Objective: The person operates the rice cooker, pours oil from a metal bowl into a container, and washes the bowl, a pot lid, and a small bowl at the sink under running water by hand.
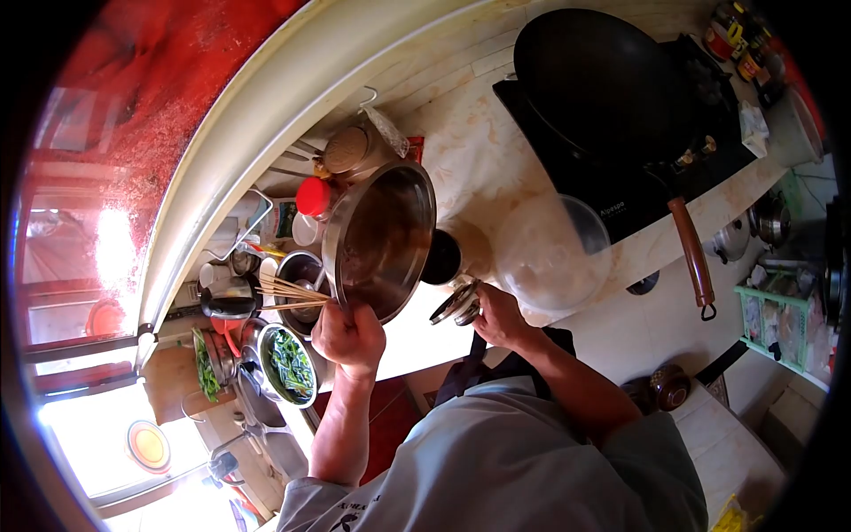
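Observation:
My left hand (350, 339) is closed at the lower rim of a large metal bowl (383, 244), which is tipped on its side with its opening to the right. Several wooden chopsticks (288, 291) stick out left of that fist; whether it grips them too, I cannot tell. In my right hand (502, 316), the fingers are closed around a small shiny metal lid (456, 305). Just beyond the lid, a dark-mouthed container (441, 257) stands on the counter. To the right of it, a clear plastic bowl or cover (554, 257) rests near the counter edge.
A black wok (607, 84) with a wooden handle (691, 257) sits on the black cooktop (634, 202). At left stand a metal basin of green leaves (289, 365), a red-lidded jar (314, 196) and a pot (301, 270). Bottles (753, 55) line the far right corner.

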